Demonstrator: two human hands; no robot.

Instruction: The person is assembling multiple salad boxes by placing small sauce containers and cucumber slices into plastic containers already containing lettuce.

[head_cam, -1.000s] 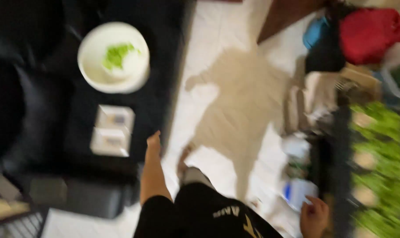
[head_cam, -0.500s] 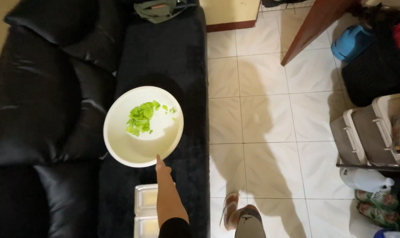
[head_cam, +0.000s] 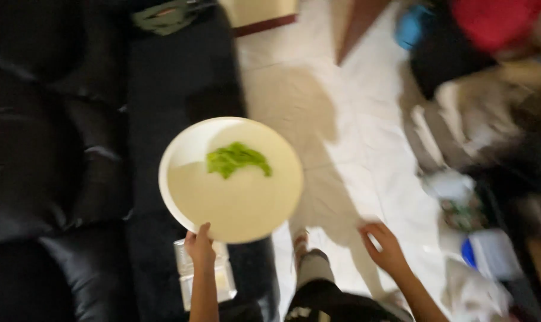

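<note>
head view: black sofa fills the left side; white tiled floor runs along its right edge. white bowl holding green chopped leaves now hangs past the sofa's right edge, where half a second ago it rested on the seat. left hand is clamped on the bowl's near rim, thumb on top. right hand, absent earlier, now shows over the floor, fingers apart and empty. clear container lies on the sofa's near edge below the bowl.
</note>
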